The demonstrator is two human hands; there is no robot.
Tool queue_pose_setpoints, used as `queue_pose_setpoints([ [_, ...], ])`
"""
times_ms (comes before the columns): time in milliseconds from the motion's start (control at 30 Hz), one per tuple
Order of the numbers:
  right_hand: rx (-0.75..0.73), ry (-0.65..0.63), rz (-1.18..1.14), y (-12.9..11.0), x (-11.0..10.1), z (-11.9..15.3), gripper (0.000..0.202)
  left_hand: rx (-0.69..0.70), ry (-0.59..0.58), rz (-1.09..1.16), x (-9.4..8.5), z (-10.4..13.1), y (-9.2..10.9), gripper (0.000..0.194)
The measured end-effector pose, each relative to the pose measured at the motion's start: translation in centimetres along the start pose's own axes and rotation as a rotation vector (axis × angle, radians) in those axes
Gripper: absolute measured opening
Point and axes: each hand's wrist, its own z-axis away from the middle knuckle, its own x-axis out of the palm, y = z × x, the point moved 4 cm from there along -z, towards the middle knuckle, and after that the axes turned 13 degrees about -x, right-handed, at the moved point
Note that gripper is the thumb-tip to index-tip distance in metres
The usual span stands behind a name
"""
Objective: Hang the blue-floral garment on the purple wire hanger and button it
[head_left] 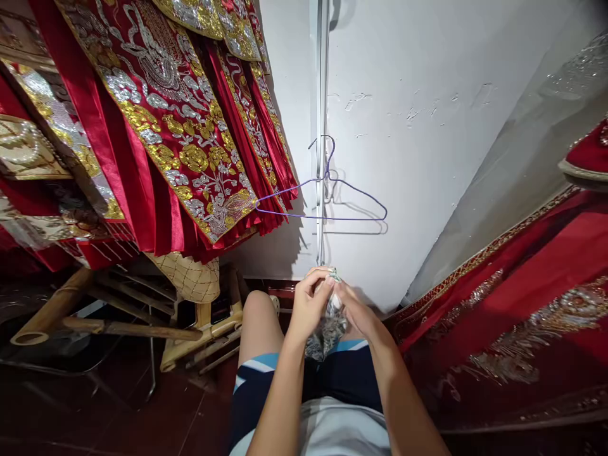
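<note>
My left hand [311,303] and my right hand [354,310] meet above my lap, fingertips nearly touching. Both are closed in a pinch on a grey-and-white fluffy piece [323,339] that hangs down between my thighs. At its top, between the fingertips, shows a small pale green-and-white edge [334,274]. What kind of article it is, I cannot make out, since my fingers cover part of it. Beyond my hands, a bare purple wire hanger [352,218] hangs at a narrow white vertical strip [320,95] near the wall.
Red garments with gold and silver embroidery [190,152] hang at the left. Below them stand bamboo furniture [133,328] and a dark folding chair [71,367]. Along the right side hangs red beaded fabric [532,297], with a clear plastic sheet [513,152] behind it. The white wall [403,76] is ahead.
</note>
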Motion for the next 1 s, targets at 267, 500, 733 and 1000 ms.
queue_pose_setpoints([
  [267, 0.136, -0.325, 0.132, -1.3, -0.2, -2.0, 0.018, -0.152, -0.118, -0.214, -3.4, 1.1, -2.2, 0.029],
  [500, -0.541, 0.191, 0.488, -6.4, -4.4, -10.0, 0.034, -0.204, -0.207, -0.657, -7.0, 3.3, -5.2, 0.024],
  [733, -0.411, 0.071, 0.56, -2.9, -4.9, -16.8, 0.03, -0.086, 0.089, -0.618, -10.8, 1.2, -0.5, 0.034],
  [1000, -0.416, 0.091, 0.659, -5.1, -8.1, -11.0, 0.017, -0.087, 0.135, -0.778, -16.0, -1.5, -0.4, 0.034],
])
